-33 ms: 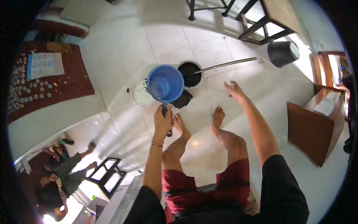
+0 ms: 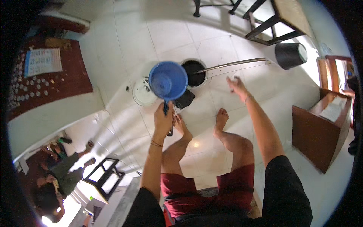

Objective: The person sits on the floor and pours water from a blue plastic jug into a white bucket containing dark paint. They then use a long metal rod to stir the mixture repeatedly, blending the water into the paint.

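My left hand [image 2: 163,119] is closed around the handle of a blue plastic dipper [image 2: 168,80]. I see into its round bowl, which has dull smudges inside. Beneath and beside it on the floor stands a pale-rimmed bucket [image 2: 206,80] with black contents. A long metal rod [image 2: 234,63] leans out of that bucket toward the right. A white round lid or tub [image 2: 140,94] with dark spots is partly hidden behind the dipper, as is a crumpled black bag [image 2: 185,99]. My right hand [image 2: 238,90] hovers to the right, fingers loosely bent and apart, with dark marks near the fingertips.
A black bucket [image 2: 289,56] lies tipped near a wooden-topped table [image 2: 291,15] at the far right. To the right stands a brown wooden box [image 2: 317,134] with papers. A red-brown mat [image 2: 75,72] holds small round pieces. Another person [image 2: 56,185] sits lower left near a stool [image 2: 104,178].
The view has shifted slightly. My left hand still holds the dipper and my right hand stays in nearly the same place.
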